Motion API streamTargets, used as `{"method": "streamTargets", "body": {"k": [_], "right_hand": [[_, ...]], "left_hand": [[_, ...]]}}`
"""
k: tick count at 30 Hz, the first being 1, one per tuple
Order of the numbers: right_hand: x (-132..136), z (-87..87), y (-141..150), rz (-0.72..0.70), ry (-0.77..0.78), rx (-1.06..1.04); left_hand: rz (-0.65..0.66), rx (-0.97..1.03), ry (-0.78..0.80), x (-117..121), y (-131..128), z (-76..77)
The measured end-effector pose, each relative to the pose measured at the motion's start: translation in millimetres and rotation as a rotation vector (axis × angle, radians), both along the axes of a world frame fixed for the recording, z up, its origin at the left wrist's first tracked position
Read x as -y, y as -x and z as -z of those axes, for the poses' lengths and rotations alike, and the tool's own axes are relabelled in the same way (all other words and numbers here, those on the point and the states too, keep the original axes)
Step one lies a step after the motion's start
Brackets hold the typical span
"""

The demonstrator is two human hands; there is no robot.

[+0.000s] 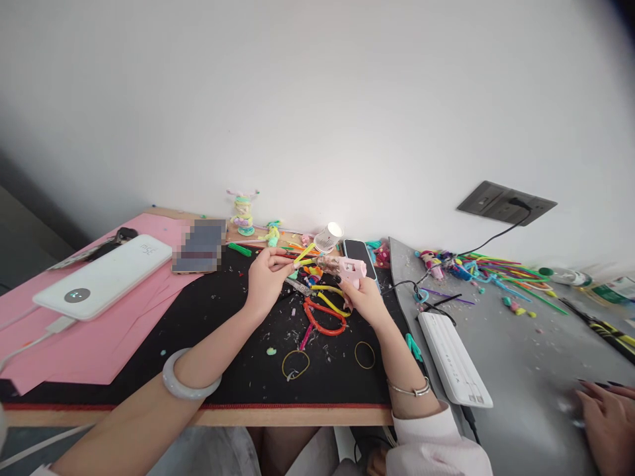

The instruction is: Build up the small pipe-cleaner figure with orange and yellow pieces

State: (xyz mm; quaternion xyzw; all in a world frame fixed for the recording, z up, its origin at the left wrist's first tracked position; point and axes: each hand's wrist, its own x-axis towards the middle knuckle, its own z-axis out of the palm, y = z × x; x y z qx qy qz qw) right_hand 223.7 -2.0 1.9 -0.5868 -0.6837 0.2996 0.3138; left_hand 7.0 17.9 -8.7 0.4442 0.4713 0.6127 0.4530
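Observation:
My left hand (266, 279) pinches a yellow pipe cleaner (304, 253) between thumb and fingers, above the black mat (223, 357). A pink hot glue gun (353, 267) is gripped in my right hand (366, 301), its nozzle pointing left, close to the yellow strip. Whether the nozzle touches the strip I cannot tell. Below the hands, scissor blades (298, 286) lie on the mat beside an orange-red loop (325, 324) and a curved yellow piece (335, 304). Two thin rubber bands (364, 355) rest nearer the front edge.
A white power bank (104, 277) lies on pink paper (64, 357) at left, near a phone (201, 244). Behind stand a small figure (243, 215) and a paper cup (328, 237). At right are a power strip (454, 357), pipe cleaners (510, 270) and another person's hand (608, 423).

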Motion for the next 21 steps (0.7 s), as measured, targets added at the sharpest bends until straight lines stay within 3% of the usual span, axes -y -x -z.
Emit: {"method": "streamTargets", "body": {"k": [21], "right_hand": [[0.7, -3.8, -0.6, 0.028, -0.036, 0.011]], "left_hand": [[-0.014, 0.004, -0.001, 0.2, 0.6, -1.3]]}}
